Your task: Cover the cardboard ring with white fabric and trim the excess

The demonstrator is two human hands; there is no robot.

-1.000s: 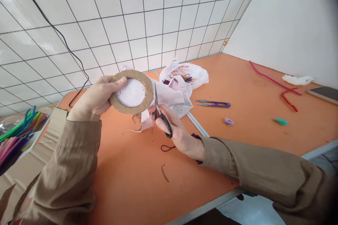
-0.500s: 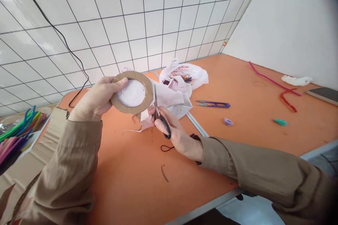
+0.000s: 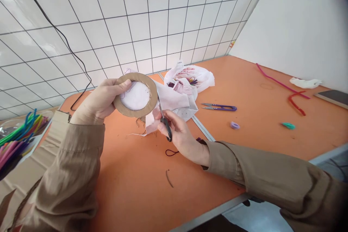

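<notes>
My left hand [image 3: 102, 98] grips a brown cardboard ring [image 3: 153, 98] by its left side, the thumb on the front face. White cloth [image 3: 136, 96] with purple line marks fills the ring's opening and spreads out behind it to the right. In my right hand [image 3: 181, 132] is a pair of black-handled scissors [image 3: 166, 128], fingers closed round the handles. Their blades point up along the ring's right edge, at the cloth. A loose flap of cloth [image 3: 150, 123] hangs below the ring near the scissors.
Behind the cloth lies a white plastic bag [image 3: 203, 77]. Purple thread snips [image 3: 220, 107], a lilac ring-shaped item [image 3: 235, 125], a green item [image 3: 288, 126] and pipe cleaners [image 3: 284, 81] lie to the right. Corrugated cardboard [image 3: 50, 141] and coloured pipe cleaners [image 3: 20, 141] are at the left.
The scissor blades have closed together and the handles have turned slightly in my right hand. My left hand and the ring have barely moved.
</notes>
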